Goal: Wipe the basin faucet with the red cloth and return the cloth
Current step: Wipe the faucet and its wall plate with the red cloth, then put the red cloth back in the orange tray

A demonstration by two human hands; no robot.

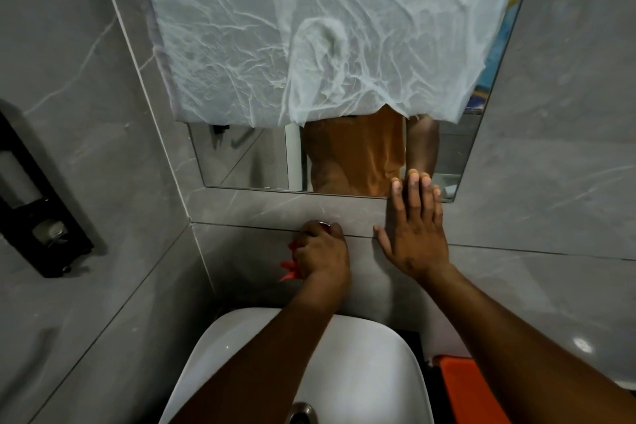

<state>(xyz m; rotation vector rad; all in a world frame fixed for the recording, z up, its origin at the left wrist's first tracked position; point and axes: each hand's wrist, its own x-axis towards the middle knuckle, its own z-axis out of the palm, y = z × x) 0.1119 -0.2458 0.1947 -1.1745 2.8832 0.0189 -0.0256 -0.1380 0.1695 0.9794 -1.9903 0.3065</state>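
Observation:
My left hand [321,251] is closed around the red cloth [290,268], whose ends stick out to the left of my fist. The fist sits against the grey wall above the white basin [220,351], over a small shiny piece of the faucet [324,224] that shows just above my knuckles; the rest of the faucet is hidden under hand and cloth. My right hand [414,234] lies flat and open on the wall tiles to the right, its fingertips reaching the lower edge of the mirror [241,162].
A crumpled white sheet [309,27] covers most of the mirror. A black wall fixture [31,203] hangs at the left. An orange object [464,389] sits right of the basin. The basin drain [303,413] is at the bottom edge.

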